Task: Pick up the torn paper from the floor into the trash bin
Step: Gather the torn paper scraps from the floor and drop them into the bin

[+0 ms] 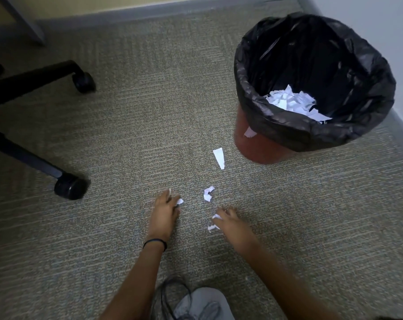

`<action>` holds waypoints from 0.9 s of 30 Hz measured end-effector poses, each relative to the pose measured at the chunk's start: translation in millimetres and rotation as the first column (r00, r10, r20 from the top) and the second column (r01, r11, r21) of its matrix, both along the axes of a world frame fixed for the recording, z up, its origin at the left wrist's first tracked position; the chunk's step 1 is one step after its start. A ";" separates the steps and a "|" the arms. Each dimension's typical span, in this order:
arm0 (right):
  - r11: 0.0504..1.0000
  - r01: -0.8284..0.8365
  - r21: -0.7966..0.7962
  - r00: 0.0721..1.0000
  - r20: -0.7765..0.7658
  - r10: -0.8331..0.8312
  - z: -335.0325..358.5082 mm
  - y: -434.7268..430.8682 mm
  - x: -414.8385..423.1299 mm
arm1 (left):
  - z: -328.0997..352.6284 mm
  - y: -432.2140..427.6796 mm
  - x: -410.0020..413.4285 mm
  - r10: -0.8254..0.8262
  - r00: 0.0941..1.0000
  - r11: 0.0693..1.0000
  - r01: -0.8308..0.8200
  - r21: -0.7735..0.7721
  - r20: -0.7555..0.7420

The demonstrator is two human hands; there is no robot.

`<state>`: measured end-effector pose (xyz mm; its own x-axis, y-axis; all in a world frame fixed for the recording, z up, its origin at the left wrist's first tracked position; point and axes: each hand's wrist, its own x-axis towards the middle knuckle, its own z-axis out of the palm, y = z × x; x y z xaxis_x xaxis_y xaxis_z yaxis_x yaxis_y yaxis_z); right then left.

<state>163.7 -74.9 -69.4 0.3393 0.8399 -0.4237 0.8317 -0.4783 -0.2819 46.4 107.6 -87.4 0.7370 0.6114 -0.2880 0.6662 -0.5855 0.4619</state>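
A red trash bin (258,148) lined with a black bag stands at the upper right, with torn white paper (290,101) lying inside it. On the carpet lie a long paper strip (219,158), a crumpled scrap (208,193) and a small bit (211,227). My left hand (164,210) is low over the carpet and pinches a small white scrap (180,201) at its fingertips. My right hand (233,224) reaches down with curled fingers onto another scrap (216,216). Another scrap (249,132) clings to the bin's side.
Two black legs of an office chair with castors (71,188) (84,82) stand at the left. A grey shoe (203,303) is at the bottom centre. Walls with a baseboard (149,12) run behind and to the right of the bin.
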 end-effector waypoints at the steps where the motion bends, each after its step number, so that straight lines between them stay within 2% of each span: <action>1: 0.999 -0.003 0.052 0.999 0.041 0.001 0.5 -0.8 -1.0 | 2.4 -2.8 1.0 -0.026 1.000 1.000 0.026 -0.010 0.001; 3: 0.992 -0.003 0.124 0.994 0.113 -0.011 1.0 -4.1 -1.8 | 4.8 -6.0 4.2 -0.086 0.996 0.996 0.086 0.008 -0.021; 6: 0.997 0.072 -0.003 0.994 -0.077 -0.072 3.2 -12.0 1.3 | 7.5 -7.4 6.7 -0.060 0.998 0.998 0.061 -0.011 0.026; 7: 0.988 0.151 0.018 0.975 -0.166 -0.146 12.8 -13.7 5.8 | 9.0 -8.9 9.1 -0.057 0.997 0.998 0.059 -0.035 0.051; 8: 0.964 0.258 0.055 0.934 -0.268 -0.235 24.7 -14.4 10.8 | 12.5 -10.9 13.2 -0.050 0.995 0.997 0.055 -0.053 0.087; 10: 0.878 0.461 0.129 0.804 -0.479 -0.352 58.2 -13.2 23.1 | 30.7 -17.7 26.9 0.071 0.975 0.985 -0.035 -0.169 0.211; 12: 0.797 0.578 0.174 0.709 -0.590 -0.386 103.5 -10.2 35.4 | 67.0 -26.0 50.0 0.240 0.892 0.944 -0.122 -0.307 0.384; 13: 0.745 0.640 0.188 0.649 -0.652 -0.393 130.0 -7.6 41.4 | 90.5 -29.8 64.2 0.300 0.834 0.927 -0.141 -0.346 0.463; 15: 0.563 0.806 0.182 0.431 -0.832 -0.349 181.3 -3.7 54.8 | 138.6 -34.3 94.8 0.387 0.712 0.899 -0.150 -0.411 0.586; 16: 0.451 0.876 0.172 0.318 -0.908 -0.272 202.3 -2.4 62.5 | 163.4 -35.8 110.6 0.423 0.653 0.883 -0.140 -0.449 0.628; 17: 0.343 0.923 0.171 0.243 -0.954 -0.177 222.6 -1.3 70.3 | 186.7 -36.4 126.5 0.461 0.601 0.858 -0.115 -0.500 0.653; 18: 0.245 0.953 0.176 0.207 -0.973 -0.105 238.1 -0.1 79.0 | 208.9 -37.1 141.8 0.497 0.561 0.826 -0.071 -0.559 0.662; 20: 0.064 0.988 0.141 0.141 -0.990 0.007 257.8 4.5 96.3 | 247.9 -39.6 167.6 0.547 0.551 0.737 0.040 -0.674 0.630; 22: -0.069 0.996 0.052 0.056 -0.996 0.062 265.5 7.9 114.2 | 276.1 -42.8 184.1 0.562 0.603 0.614 0.155 -0.774 0.566; 23: -0.091 0.996 0.004 0.010 -0.997 0.071 268.5 8.5 122.0 | 285.7 -44.1 188.5 0.546 0.648 0.559 0.189 -0.807 0.531; 25: -0.043 0.999 -0.025 -0.023 -0.999 0.046 272.0 6.6 133.6 | 294.7 -44.8 191.9 0.493 0.717 0.513 0.218 -0.830 0.493; 27: 0.017 0.998 0.054 0.055 -0.998 -0.039 274.2 4.4 140.0 | 293.3 -41.6 187.5 0.490 0.697 0.526 0.242 -0.815 0.523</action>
